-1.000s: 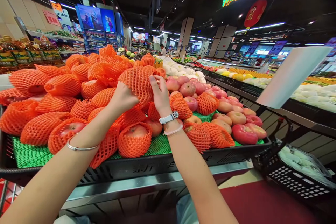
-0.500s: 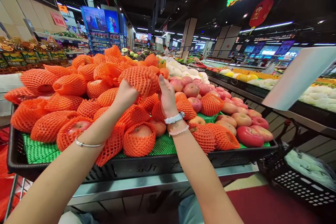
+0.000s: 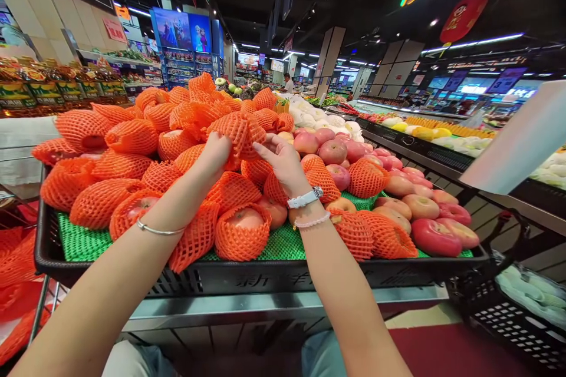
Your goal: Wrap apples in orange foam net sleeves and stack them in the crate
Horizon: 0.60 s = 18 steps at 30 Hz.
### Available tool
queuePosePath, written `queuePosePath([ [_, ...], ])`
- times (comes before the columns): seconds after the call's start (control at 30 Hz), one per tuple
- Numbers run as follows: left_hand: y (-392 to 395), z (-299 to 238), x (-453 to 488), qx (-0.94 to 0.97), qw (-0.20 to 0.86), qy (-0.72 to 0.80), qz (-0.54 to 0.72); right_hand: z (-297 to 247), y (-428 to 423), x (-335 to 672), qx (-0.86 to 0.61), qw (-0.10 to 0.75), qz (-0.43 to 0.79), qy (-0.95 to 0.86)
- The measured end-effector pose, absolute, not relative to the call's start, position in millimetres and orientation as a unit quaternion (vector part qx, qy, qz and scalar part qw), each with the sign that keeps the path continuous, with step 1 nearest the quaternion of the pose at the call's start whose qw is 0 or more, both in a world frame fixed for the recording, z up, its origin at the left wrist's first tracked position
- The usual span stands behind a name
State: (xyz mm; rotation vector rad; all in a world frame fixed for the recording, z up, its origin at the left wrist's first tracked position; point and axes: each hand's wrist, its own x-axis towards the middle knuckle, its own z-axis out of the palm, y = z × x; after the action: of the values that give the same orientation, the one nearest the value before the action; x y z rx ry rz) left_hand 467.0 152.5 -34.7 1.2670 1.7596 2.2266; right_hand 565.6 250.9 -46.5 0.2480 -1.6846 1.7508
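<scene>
Both my hands are raised over a black display tray [image 3: 265, 275] piled with apples in orange foam nets. My left hand [image 3: 216, 152] grips one netted apple [image 3: 242, 132] from the left side. My right hand [image 3: 283, 160], with a white watch and a bead bracelet on the wrist, touches the same net with its fingertips from the right. Around them lie more netted apples [image 3: 243, 231]. To the right lie bare red apples [image 3: 435, 237] on a green mesh liner [image 3: 79, 242].
A black basket [image 3: 504, 306] with pale produce stands at the lower right. A white sign card [image 3: 517, 141] juts in at right. Long produce counters [image 3: 424, 141] run back on the right. Bottled goods [image 3: 44, 91] line shelves at left. Loose orange nets [image 3: 13, 283] lie low left.
The netted apple has come down a little from its raised position. My right hand moved from flat against its side to pinching at the net with its fingertips. The view shifted leftward.
</scene>
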Motion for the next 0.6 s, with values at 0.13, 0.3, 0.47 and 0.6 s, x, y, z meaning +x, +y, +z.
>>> queuePosePath([
  [0.13, 151, -29, 477, 0.381, 0.107, 0.533, 0.748, -48, 262, 563, 0.063, 0.377, 0.683, -0.622],
  [0.3, 149, -26, 487, 0.395, 0.16, 0.544, 0.722, -45, 271, 562, 0.037, 0.455, 0.651, -0.607],
  [0.47, 152, -30, 483, 0.352, 0.181, 0.529, 0.75, -46, 266, 563, -0.052, 0.515, 0.619, -0.59],
  [0.6, 154, -31, 483, 0.374, 0.099, 0.534, 0.752, -45, 251, 570, -0.058, 0.342, 0.758, -0.553],
])
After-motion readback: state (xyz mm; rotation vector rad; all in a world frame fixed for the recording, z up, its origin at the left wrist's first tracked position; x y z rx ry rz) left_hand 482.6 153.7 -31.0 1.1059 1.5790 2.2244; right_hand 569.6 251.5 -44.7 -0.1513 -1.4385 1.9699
